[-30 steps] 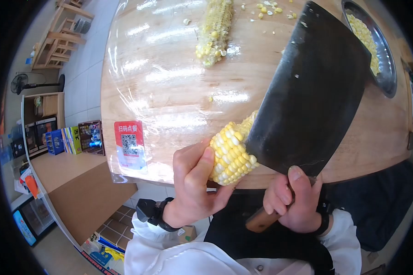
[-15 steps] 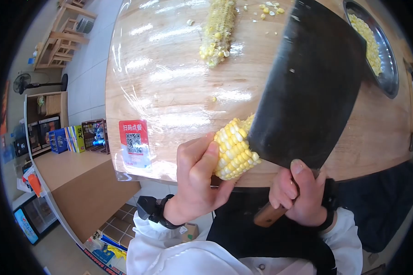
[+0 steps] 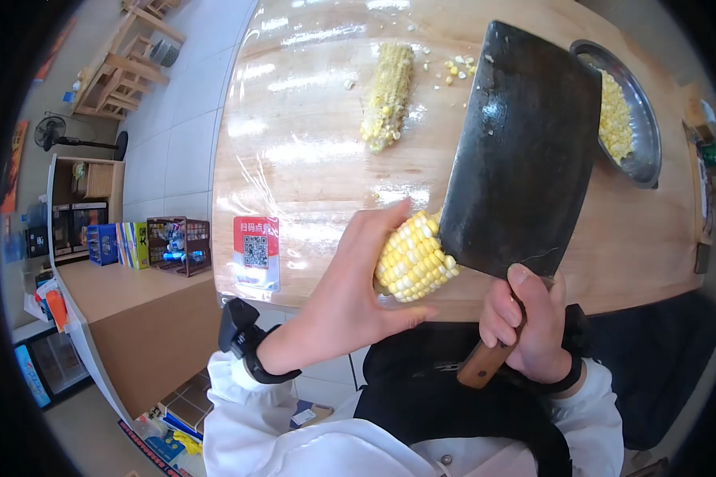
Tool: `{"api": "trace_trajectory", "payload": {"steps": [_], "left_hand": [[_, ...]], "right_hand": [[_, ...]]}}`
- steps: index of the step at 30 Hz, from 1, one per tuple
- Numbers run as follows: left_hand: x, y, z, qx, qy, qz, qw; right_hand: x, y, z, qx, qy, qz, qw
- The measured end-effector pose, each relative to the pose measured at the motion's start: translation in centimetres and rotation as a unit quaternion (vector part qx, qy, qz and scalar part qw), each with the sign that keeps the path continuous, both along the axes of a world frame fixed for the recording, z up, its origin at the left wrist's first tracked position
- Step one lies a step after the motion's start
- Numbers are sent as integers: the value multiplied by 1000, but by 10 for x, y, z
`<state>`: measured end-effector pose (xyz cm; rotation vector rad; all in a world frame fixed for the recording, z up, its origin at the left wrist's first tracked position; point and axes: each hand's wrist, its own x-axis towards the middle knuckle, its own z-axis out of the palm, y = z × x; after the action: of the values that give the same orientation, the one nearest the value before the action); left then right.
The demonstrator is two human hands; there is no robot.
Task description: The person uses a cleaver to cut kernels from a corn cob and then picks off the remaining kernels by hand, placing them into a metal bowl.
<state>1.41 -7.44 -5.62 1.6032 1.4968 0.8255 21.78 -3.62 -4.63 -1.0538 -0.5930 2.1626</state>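
A yellow-and-white corn cob sits against the lower left edge of a large dark cleaver, above the table's near edge. My left hand is spread around the cob's left side, thumb stretched out below it and fingers behind; any contact there is partly hidden. My right hand is closed on the cleaver's wooden handle, with the thumb at the blade's base. Farther up the table lies a mostly stripped corn cob. Loose corn kernels are scattered beside it.
A metal tray with cut corn stands at the right of the wooden table. A red-and-white QR card lies near the left corner. Left of the table is a counter with baskets; a dark cloth item is at lower right.
My left hand has loosened from its grip on the corn cob, its thumb and fingers now spread. The cleaver stays against the cob in my right hand. The whole view has shifted slightly.
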Motion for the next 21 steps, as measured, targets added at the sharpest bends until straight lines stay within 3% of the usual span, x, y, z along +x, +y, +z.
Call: {"api": "trace_trajectory", "payload": {"steps": [3,6,9,12,16,18,21], "left_hand": [[4,14,11,-64,-70,-6,995],[11,32,13,33,-76,-46,995],[15,53,9,110,-147,-66,981],[23,70,9,78,-214,-51,972],[30,87,1,91,-171,-36,980],[33,91,-4,117,-117,-8,986],[32,99,-13,175,-69,-1,982]], "right_hand": [[7,4,16,30,-28,0,999],[11,13,35,141,-120,18,983],[21,23,39,205,-101,34,973],[25,40,37,228,-116,37,966],[26,59,26,252,-100,29,962],[27,68,24,183,-39,10,982],[29,80,16,180,-18,26,983]]}}
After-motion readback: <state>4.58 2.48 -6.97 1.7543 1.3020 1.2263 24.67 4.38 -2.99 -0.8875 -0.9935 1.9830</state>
